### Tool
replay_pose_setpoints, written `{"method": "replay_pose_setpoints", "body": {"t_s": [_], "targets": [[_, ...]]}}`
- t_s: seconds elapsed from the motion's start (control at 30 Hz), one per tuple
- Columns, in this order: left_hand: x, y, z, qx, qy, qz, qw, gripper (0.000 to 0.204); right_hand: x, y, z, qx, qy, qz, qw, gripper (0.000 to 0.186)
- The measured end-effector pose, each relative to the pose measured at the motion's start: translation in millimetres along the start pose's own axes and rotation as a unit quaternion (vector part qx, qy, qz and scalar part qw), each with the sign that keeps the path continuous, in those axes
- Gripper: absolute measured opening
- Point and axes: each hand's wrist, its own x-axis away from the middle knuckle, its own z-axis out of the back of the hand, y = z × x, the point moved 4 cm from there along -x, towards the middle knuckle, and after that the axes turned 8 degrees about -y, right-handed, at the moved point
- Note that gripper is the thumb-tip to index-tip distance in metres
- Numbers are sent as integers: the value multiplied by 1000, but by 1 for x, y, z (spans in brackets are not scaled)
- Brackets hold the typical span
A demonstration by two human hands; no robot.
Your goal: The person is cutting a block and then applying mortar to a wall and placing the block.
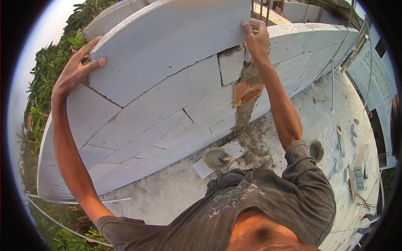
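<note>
A large pale aerated concrete block (171, 46) sits on the top course of a block wall (159, 100). My left hand (77, 69) grips its left end, thumb on the near face and fingers round the end. At the right end, my right hand (256, 39) holds the block, thumb on the near face and fingertips at the edge. Just below my right hand, a small cut block (231, 65) fills part of the course, beside grey mortar and a reddish-brown brick patch (247, 93). The far side of the held block is hidden.
At the wall's foot stands a bucket (215, 158) with grey mix and a tool, on a pale board (202, 169). Another bucket (315, 150) is to the right. Farther right lie a handsaw (340, 140) and stacked blocks (359, 167). Steel rods (261, 10) rise behind the wall.
</note>
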Motion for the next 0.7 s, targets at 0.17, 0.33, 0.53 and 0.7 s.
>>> {"method": "replay_pose_setpoints", "body": {"t_s": [0.17, 0.33, 0.53, 0.7], "targets": [[13, -6, -1, -15, 37, -29, 999, 98, -5, -5, -3, 6, -38, 30, 999, 58], [11, 34, 10, -49, -62, 27, 996, 100, -10, 2, 9, 7, -47, 5, 999, 65], [15, 27, 11, -11, -72, 69, 995, 101, -6, -1, 2, 32, -33, 6, 999, 66], [7, -11, -1, -31, 14, -28, 999, 101, -4, -1, 3, 20, -55, 18, 998, 68]]}}
